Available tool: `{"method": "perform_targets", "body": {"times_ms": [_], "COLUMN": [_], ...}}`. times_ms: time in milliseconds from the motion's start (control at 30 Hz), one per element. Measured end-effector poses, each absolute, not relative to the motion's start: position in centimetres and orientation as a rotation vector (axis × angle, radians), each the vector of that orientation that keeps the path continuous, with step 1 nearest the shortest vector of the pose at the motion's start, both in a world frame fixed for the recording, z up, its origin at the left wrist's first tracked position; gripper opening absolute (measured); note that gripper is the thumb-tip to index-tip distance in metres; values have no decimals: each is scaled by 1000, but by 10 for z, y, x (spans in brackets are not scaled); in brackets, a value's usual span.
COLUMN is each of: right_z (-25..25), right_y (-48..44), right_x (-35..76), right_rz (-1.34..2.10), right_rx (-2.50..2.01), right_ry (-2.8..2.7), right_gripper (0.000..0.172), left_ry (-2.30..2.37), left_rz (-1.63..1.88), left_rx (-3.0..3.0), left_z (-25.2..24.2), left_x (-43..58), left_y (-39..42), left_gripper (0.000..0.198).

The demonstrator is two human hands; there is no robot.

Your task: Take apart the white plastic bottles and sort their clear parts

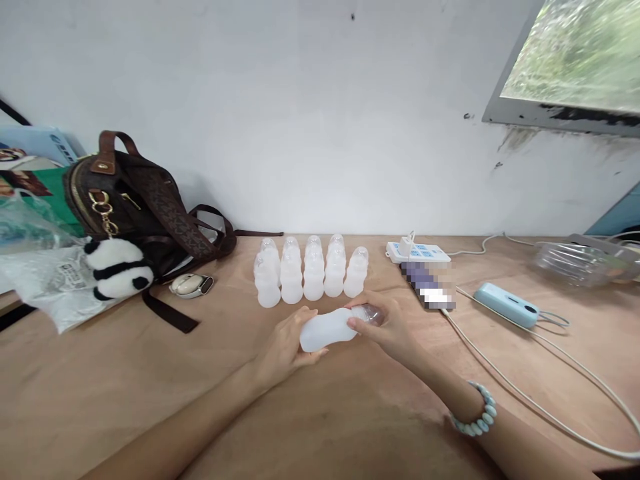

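A frosted white baby bottle (327, 330) lies tilted on its side between my two hands, above the tabletop. My left hand (287, 343) is wrapped round its base end. At the other end, my right hand (383, 323) grips the neck and the clear dome cap (371, 313), thumb on the near side. The cap sits on the bottle; part of it is hidden by my fingers. Just beyond my hands, several like bottles (314, 277) stand upright in two rows, each under a clear dome cap.
A brown backpack (150, 200) with a panda plush (120, 268) stands at left, a watch (193, 285) beside it. To the right are a power strip (430, 253), a phone (427, 287), a light-blue device (506, 305) and a white cable (500, 373). A white wall (300, 120) closes the back.
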State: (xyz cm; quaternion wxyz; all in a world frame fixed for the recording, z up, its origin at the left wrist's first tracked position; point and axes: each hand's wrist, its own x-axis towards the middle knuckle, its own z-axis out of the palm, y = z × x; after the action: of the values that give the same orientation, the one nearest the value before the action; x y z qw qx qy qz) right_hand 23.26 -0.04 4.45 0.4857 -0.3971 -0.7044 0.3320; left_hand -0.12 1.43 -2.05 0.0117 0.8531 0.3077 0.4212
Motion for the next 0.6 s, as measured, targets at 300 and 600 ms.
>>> {"method": "perform_targets", "body": {"times_ms": [300, 600], "right_z": [47, 51], "right_y": [-2, 3], "right_x": [232, 234], "right_rz": [740, 1260], "right_rx": [-1026, -847], "right_ry": [-1722, -1367], "right_gripper": [12, 53], "left_ry": [943, 1251], "left_rz": [1241, 1043], "left_rx": [2666, 2305], "left_z": [-11, 10], "left_x": [1, 3], "left_y": [8, 3], "left_gripper": [55, 41]}}
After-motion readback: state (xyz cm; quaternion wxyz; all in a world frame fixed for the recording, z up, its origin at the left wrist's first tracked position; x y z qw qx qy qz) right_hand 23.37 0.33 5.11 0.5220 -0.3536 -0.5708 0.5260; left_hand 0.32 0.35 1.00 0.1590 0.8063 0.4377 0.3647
